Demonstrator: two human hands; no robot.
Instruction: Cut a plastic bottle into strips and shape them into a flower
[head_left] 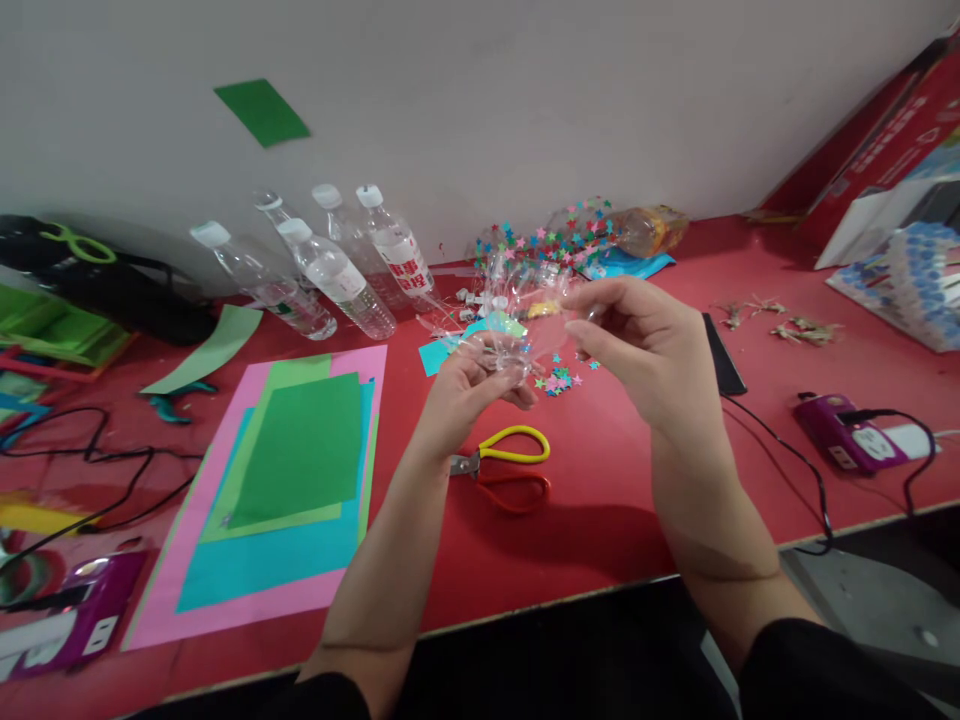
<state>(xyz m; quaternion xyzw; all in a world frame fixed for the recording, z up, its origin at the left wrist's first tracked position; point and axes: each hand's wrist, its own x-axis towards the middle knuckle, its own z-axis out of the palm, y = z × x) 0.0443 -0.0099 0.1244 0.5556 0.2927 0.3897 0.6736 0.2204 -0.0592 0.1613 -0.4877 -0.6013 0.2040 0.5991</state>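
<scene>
My left hand [491, 375] is closed around the lower part of a clear plastic bottle piece [538, 335], whose edge looks cut into spreading strips. My right hand [637, 345] pinches the right side of the same piece between thumb and fingers. It is see-through, so its exact outline is hard to make out. Beneath my hands lie scissors with a yellow and a red handle [517, 447], their blades partly hidden by my left wrist. Small coloured stars [559, 380] are scattered on the red table [600, 540] just behind my hands.
Several plastic bottles [337, 275] stand at the back left. Stacked coloured paper sheets [300, 450] lie left of my arm. Behind my hands are star-covered clear plastic [540, 240] and a bottle lying on its side [649, 230]. Purple power strips [851, 430] with cords sit at both sides.
</scene>
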